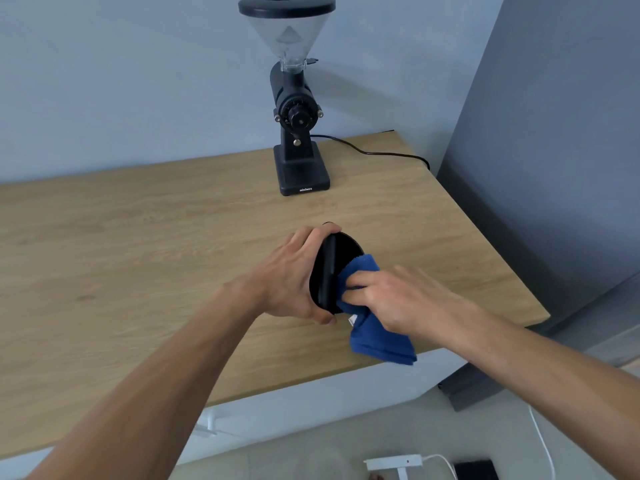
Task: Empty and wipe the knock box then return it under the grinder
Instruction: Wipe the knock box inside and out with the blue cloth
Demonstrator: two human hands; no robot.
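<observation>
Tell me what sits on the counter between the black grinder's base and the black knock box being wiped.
Nothing: in the head view, only bare wooden countertop lies between the black grinder and the round black knock box.

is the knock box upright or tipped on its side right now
Tipped. The left hand holds the knock box with its opening turned toward the right hand, which presses a blue cloth into it.

Tilted knock box (pixel 341 252), blue cloth (pixel 372 336) inside.
</observation>
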